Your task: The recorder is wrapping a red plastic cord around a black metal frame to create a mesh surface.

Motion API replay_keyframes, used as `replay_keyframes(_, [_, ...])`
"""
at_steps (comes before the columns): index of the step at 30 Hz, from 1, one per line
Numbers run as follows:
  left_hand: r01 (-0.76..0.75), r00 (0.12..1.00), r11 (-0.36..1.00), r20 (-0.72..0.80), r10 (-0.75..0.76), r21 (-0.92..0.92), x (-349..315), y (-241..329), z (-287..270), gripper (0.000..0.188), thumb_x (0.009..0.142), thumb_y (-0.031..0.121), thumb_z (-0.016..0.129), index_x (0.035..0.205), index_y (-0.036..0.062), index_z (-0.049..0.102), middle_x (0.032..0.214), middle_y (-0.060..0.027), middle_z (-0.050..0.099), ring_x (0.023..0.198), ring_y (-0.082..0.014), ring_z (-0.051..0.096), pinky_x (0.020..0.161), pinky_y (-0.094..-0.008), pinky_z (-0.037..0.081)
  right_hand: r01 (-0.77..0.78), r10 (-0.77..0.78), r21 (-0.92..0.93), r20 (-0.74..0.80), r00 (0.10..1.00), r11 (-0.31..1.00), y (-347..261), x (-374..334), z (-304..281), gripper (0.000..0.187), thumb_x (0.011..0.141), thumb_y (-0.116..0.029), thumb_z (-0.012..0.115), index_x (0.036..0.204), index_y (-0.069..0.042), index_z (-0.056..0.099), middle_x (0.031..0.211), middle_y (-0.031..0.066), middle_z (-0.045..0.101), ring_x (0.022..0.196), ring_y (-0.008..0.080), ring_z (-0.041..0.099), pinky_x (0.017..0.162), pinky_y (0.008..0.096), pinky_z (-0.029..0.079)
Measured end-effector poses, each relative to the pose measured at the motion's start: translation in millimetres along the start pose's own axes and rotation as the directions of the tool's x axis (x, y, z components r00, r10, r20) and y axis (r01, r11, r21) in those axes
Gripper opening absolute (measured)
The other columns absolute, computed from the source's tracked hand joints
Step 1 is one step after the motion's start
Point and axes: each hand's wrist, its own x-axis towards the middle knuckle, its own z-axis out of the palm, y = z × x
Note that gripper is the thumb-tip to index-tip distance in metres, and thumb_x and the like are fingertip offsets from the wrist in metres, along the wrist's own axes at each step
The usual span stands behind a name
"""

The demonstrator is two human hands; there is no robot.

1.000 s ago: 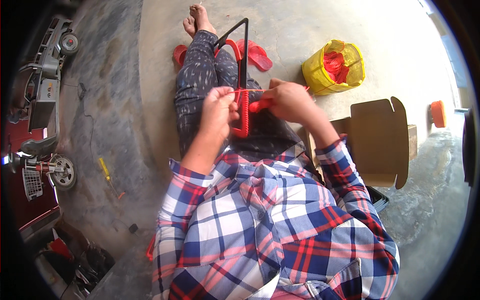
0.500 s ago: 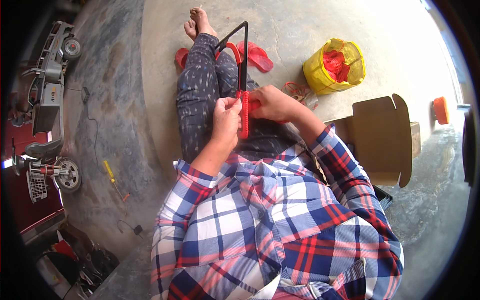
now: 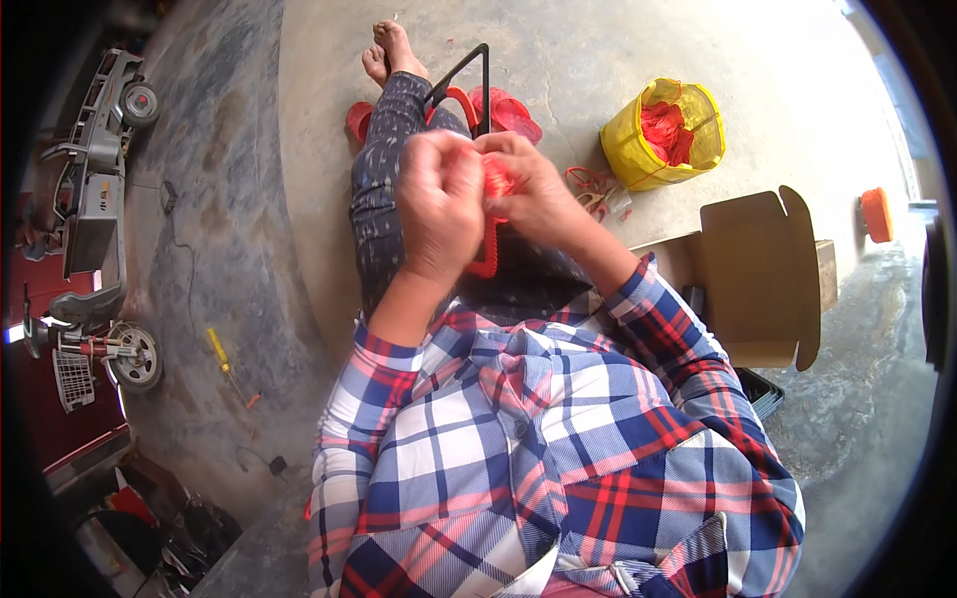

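A black angular frame stands across my lap. Its nearer bar is covered with tightly wound red cord. Above the frame, my left hand is closed, its fingers bent towards the cord and slightly smeared by motion. My right hand grips a small bundle of red cord close beside the left fingertips. Both hands hide the middle of the frame and the point where the cord meets it.
A yellow basket holding red cord stands to the right. Scissors lie near it. An open cardboard box is by my right arm. Red slippers lie beyond my legs. A yellow-handled tool and a cable are on the left floor.
Both hands have risen away from the wound bar and come together above the frame. The red bundle now shows between them, and the hands cover more of the frame.
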Motion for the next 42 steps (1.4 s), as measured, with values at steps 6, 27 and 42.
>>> replay_keyframes(6, [0.700, 0.690, 0.551, 0.229, -0.687, -0.455, 3, -48, -19, 0.027, 0.086, 0.017, 0.058, 0.112, 0.0089, 0.054, 0.096, 0.0000, 0.057, 0.072, -0.0085, 0.050, 0.062, -0.0254, 0.039, -0.152, 0.470, 0.834, -0.140, 0.871, 0.530, -7, 0, -59, 0.023, 0.096, -0.028, 0.056, 0.102, -0.006, 0.060, 0.101, 0.0097, 0.066, 0.100, 0.0189, 0.061, 0.094, 0.0398, 0.046])
replay_keyframes(27, [0.815, 0.543, 0.236, 0.556, -0.629, -0.529, -20, -90, 5, 0.026, 0.086, 0.006, 0.055, 0.111, 0.0021, 0.052, 0.089, -0.0038, 0.062, 0.078, -0.0122, 0.058, 0.076, -0.0246, 0.048, -0.553, 0.627, 0.622, 0.125, 0.769, 0.555, 6, -31, -46, 0.008, 0.084, -0.010, 0.063, 0.079, -0.005, 0.060, 0.065, 0.0000, 0.054, 0.056, 0.0091, 0.050, 0.055, 0.0240, 0.040])
replay_keyframes(42, [0.660, 0.688, 0.720, 0.558, -0.463, -0.217, -33, -56, 5, 0.052, 0.079, 0.000, 0.071, 0.123, -0.0036, 0.044, 0.104, -0.0052, 0.059, 0.093, -0.0108, 0.058, 0.087, -0.0242, 0.047, -0.453, 0.713, 0.778, 0.010, 0.701, 0.435, 16, -85, -49, 0.015, 0.086, -0.015, 0.065, 0.093, -0.001, 0.063, 0.068, -0.0005, 0.053, 0.059, 0.0092, 0.050, 0.055, 0.0237, 0.039])
